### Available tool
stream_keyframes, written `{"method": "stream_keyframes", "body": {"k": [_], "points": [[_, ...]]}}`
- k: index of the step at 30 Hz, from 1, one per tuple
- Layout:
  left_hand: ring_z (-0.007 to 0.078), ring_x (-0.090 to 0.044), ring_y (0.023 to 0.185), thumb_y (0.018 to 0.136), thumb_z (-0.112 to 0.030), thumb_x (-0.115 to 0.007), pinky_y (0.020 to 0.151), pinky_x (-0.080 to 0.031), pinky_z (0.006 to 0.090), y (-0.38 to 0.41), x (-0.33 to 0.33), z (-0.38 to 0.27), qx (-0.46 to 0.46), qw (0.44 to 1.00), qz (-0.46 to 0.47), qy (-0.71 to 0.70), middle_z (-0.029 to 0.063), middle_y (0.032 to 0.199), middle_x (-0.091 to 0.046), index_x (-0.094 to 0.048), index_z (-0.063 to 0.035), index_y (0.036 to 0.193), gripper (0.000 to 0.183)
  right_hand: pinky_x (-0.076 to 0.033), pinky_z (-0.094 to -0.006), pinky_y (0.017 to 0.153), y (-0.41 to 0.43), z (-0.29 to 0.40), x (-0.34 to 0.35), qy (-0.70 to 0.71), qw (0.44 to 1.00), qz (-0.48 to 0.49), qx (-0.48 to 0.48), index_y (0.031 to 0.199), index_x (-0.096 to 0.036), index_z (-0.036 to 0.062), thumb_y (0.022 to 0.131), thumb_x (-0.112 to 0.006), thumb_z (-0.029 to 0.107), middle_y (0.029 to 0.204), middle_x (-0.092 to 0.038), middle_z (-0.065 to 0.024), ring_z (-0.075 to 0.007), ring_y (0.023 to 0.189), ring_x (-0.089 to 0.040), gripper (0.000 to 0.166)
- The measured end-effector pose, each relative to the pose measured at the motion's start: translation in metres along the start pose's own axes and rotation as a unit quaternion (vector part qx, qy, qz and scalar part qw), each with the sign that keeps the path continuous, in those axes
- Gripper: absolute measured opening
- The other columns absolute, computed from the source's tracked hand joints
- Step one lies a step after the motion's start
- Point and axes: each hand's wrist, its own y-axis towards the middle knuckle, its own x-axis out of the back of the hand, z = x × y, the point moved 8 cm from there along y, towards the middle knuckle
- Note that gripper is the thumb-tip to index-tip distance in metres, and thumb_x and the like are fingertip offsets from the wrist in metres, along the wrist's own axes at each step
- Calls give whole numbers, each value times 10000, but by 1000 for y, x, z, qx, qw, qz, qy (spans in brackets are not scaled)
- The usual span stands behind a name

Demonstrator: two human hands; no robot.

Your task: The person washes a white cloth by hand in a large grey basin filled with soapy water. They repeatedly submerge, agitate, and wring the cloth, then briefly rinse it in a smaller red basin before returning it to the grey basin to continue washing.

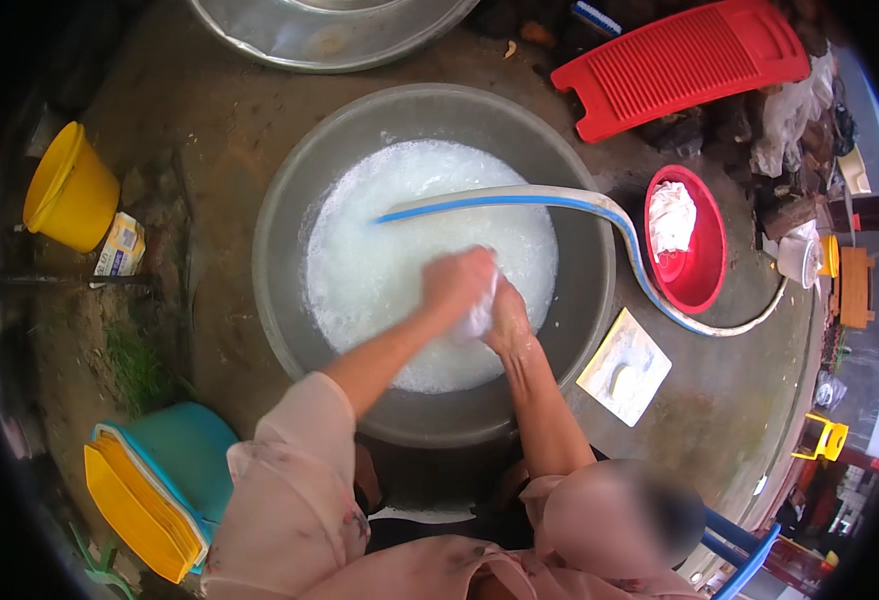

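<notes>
Over a wide grey basin point(282, 225) of cloudy, foamy water point(379, 292), my two hands press together. My left hand point(456, 279), blurred by motion, is closed on a wet white cloth point(477, 319). Gripping the cloth from the other side is my right hand point(511, 311), with its fingers partly hidden. A whitish hose with a blue stripe point(499, 196) arches over the basin's right rim, and its end dips into the water beyond my hands.
Right of the basin are a red tub point(698, 277) with white cloth inside, a board point(627, 367) bearing a soap bar and a red washboard point(679, 67). A metal basin point(319, 37) lies beyond. Yellow point(72, 195) and teal point(177, 450) buckets are left.
</notes>
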Motion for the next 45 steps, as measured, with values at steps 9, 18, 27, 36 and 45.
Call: {"method": "stream_keyframes", "body": {"k": [9,18,27,36,45], "points": [[99,-553,811,834,-128,-599,717,-448,246,26,43,35,103,880,234,-401,7,889,-591,-592,-112,922,90,-460,-305,775,-48,80,-18,-346,938,4,-6,999,-602,4,919,-510,355,918,-623,-88,-184,857,-586,371],[206,-609,901,832,-81,-561,807,-477,316,43,20,99,132,958,114,-226,101,990,-627,-541,-105,1160,330,-475,-336,750,7,68,49,-487,868,-69,69,1008,-551,76,898,-560,230,946,-608,-57,-160,862,-571,189],[407,-624,751,845,-313,-560,671,-488,504,-19,-27,-68,-73,992,82,-68,194,767,-646,-565,-96,947,240,-490,-356,769,36,23,57,-360,869,42,336,1057,-567,109,948,-456,363,964,-601,-54,-187,868,-578,297],[390,-622,605,897,-353,-487,567,-477,521,-24,-36,-67,-82,995,-16,-58,185,605,-604,-558,-94,876,269,-481,-374,808,12,31,67,-423,816,-296,260,1134,-555,43,914,-508,286,1061,-610,-129,-229,953,-593,331],[327,-599,1011,898,-467,-410,908,-410,443,53,7,101,185,970,101,-125,123,1105,-632,-618,-175,1119,421,-432,-444,911,-43,71,27,-232,964,-124,-28,1236,-511,112,908,-496,359,1033,-584,-65,-232,1034,-545,410]]}}
